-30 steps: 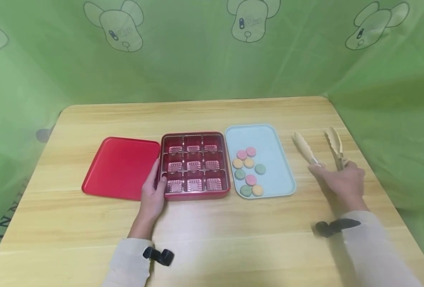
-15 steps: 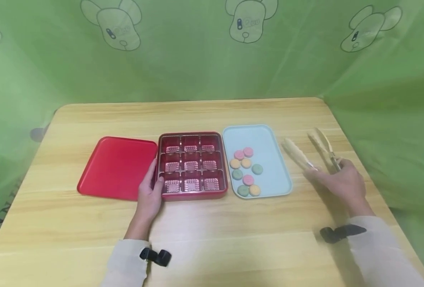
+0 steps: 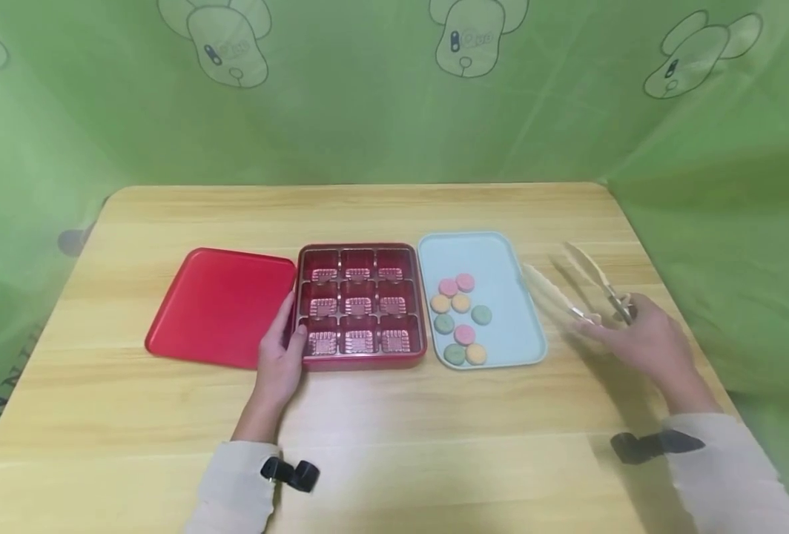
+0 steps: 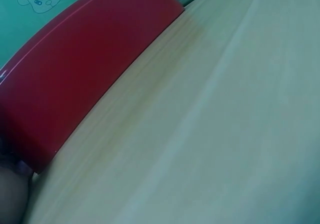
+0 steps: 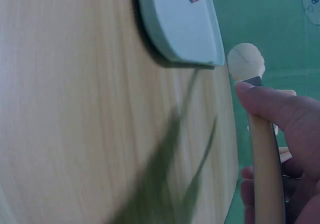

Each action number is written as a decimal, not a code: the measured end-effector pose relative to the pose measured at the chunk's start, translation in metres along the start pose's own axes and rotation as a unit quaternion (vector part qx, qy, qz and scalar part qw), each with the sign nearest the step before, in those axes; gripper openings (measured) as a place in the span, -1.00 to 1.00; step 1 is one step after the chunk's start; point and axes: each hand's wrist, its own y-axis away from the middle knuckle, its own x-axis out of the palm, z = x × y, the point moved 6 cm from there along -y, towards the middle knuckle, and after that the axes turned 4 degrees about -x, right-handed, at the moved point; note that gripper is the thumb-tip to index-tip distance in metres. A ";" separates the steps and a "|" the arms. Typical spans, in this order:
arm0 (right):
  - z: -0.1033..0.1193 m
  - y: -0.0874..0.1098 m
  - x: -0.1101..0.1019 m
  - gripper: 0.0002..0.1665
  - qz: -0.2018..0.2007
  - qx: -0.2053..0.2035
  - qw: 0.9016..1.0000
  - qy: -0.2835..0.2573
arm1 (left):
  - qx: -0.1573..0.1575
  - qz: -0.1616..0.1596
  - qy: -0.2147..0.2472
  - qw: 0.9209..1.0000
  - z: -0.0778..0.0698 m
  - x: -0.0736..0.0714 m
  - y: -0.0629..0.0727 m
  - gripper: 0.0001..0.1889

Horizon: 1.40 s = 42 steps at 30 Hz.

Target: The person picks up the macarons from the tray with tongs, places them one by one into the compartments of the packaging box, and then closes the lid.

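Observation:
My left hand [image 3: 281, 363] holds the near left corner of a red box [image 3: 361, 363], thumb at the rim and fingers along the left wall. The box has a clear divided insert with several bare compartments. In the right wrist view, my right hand [image 5: 295, 129] grips a pair of tongs [image 5: 267, 169] with tan handles, thumb along the upper arm. Their pale scalloped ends stand apart, with nothing between them, by the right edge of a light blue tray [image 3: 501, 259]. Several small pink, yellow and green macaron-like sweets [image 3: 464, 335] lie on the tray's left half.
A red lid [image 3: 221, 308] lies left of the box, its right edge right at the box wall. The wooden table [image 3: 381, 445] ends at green printed curtains [image 3: 368, 126] behind and at both sides. Box and tray stand side by side.
The tongs have swung left toward the tray, and their ends have come closer together. My right hand has shifted slightly right and nearer me. The left hand keeps its place at the box.

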 end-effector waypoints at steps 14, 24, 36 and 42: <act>0.029 0.014 0.004 -0.21 0.037 -0.080 0.996 0.027 | -0.003 0.002 -0.001 1.000 -0.001 -0.001 0.000 -0.41; 0.039 0.022 0.015 -0.26 0.078 -0.096 0.992 0.005 | -0.003 0.000 0.001 1.000 -0.001 0.000 -0.001 -0.43; 0.050 0.027 0.019 -0.11 0.097 -0.112 0.989 0.019 | -0.002 0.000 -0.003 1.000 -0.001 -0.002 0.000 -0.43; 0.051 0.025 0.021 -0.12 0.093 -0.120 0.988 0.035 | -0.002 0.001 0.001 1.000 -0.001 -0.002 0.000 -0.43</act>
